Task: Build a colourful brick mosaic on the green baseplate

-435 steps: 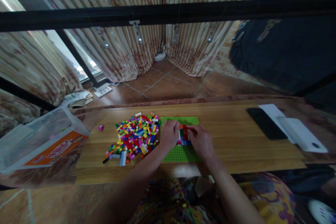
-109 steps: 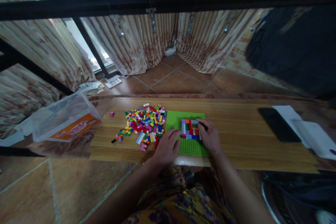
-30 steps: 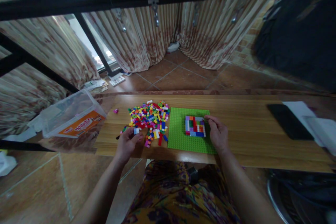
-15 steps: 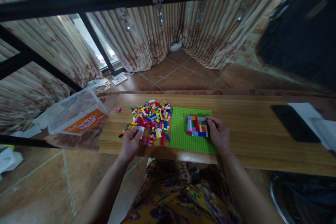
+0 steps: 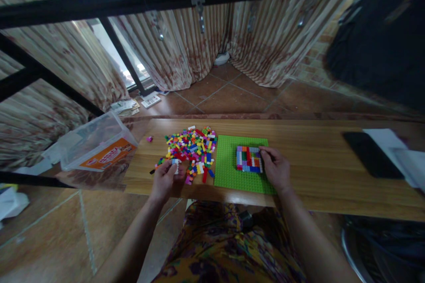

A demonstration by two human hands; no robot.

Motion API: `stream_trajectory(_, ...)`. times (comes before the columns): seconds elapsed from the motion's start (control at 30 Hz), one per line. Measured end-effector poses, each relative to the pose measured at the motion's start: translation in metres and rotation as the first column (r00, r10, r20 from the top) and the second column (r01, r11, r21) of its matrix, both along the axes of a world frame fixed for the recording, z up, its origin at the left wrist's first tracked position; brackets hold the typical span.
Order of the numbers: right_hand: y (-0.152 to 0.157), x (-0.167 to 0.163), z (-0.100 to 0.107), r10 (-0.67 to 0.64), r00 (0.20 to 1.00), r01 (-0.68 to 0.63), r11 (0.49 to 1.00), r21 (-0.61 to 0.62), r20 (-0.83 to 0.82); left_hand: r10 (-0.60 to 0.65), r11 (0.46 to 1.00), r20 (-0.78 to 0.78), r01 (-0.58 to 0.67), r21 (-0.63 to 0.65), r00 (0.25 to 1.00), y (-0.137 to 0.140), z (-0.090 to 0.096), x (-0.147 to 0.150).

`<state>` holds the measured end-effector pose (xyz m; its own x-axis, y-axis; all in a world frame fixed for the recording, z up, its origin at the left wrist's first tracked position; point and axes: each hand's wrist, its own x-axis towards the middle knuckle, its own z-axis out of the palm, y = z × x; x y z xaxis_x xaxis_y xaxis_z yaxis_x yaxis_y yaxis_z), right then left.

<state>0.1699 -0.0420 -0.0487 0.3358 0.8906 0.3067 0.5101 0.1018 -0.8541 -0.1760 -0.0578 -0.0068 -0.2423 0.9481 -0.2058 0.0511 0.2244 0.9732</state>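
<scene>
At the near left of the brick pile (image 5: 191,143), my left hand (image 5: 164,180) is closed on white and pale blue toy bricks (image 5: 175,166). A green studded baseplate (image 5: 226,180) lies right of the pile. On it stands a squarish build of coloured bricks (image 5: 248,159), with purple, red, blue, green and grey parts. My right hand (image 5: 275,168) is at the right side of this build, thumb and forefinger closed near its far right corner. Whether those fingertips hold a loose brick or grip the build itself is too small to make out.
A clear plastic tub with an orange label (image 5: 109,154) lies tilted at the table's left end. One pink brick (image 5: 149,139) sits apart from the pile. On the wooden table's (image 5: 315,154) right end are a black flat object (image 5: 372,154) and white paper (image 5: 381,136).
My left hand has shifted slightly left with the white and pale blue bricks, which have turned a little. My right hand stays at the build's right side.
</scene>
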Motion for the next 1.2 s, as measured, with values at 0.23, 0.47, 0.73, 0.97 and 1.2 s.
stream_trajectory(0.23, 0.000, 0.001, -0.001, -0.002, 1.000, 0.002, 1.000, 0.000, 0.014, -0.092, 0.996, -0.024, 0.092, 0.017, 0.995, 0.000, 0.005, -0.006)
stream_trajectory(0.47, 0.000, 0.000, -0.002, 0.004, 1.000, -0.004, 1.000, -0.004, 0.005, -0.040, 0.993, -0.187, 0.059, 0.099, 0.982, 0.002, 0.004, -0.013)
stream_trajectory(0.73, 0.000, 0.000, -0.001, 0.001, 1.000, -0.001, 1.000, -0.012, 0.027, -0.040, 0.997, -0.221, 0.055, 0.062, 0.974, 0.003, -0.004, -0.017)
stream_trajectory(0.97, 0.000, 0.000, -0.001, -0.004, 1.000, 0.004, 1.000, -0.003, 0.031, -0.123, 0.992, -0.115, 0.120, -0.028, 0.986, 0.000, 0.006, -0.015)
stream_trajectory(1.2, 0.001, 0.000, -0.004, -0.007, 1.000, 0.007, 1.000, -0.005, 0.024, -0.216, 0.976, -0.351, 0.198, -0.087, 0.911, 0.003, -0.009, -0.028)
